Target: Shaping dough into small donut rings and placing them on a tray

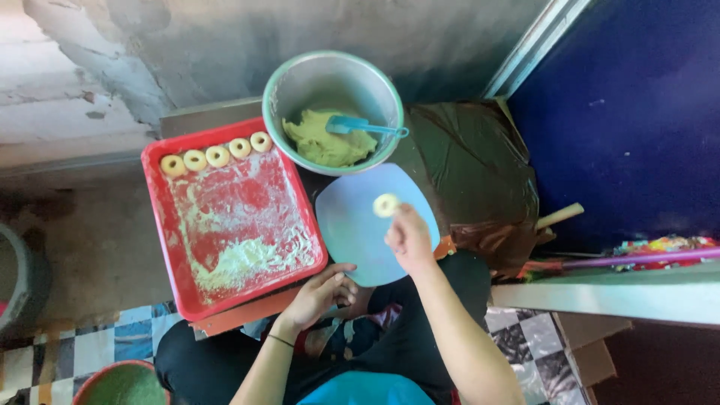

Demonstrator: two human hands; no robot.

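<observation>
Beside a red tray (169,247), the right hand (409,238) pinches a dough ring (387,205); the left hand (319,294) rests half-curled, empty.

Low board (225,319) carries red tray (169,247); steel bowl (289,86); blue mat (349,225).

Things around the red tray (154,195)

The red tray has white flour (240,259) spread inside it, and five dough rings (217,156) sit in a row along its far edge. Just to the right of the tray's far corner stands a metal bowl (279,82) with yellow dough (326,142) and a blue spatula (352,124) in it. Farther right lies a brown plastic sheet (472,172), then a wooden stick (559,216) and a dark blue wall (622,112). Left of the tray is a grey tub (19,277). Below the tray are a checkered floor (127,337) and a green bowl (120,384).
</observation>
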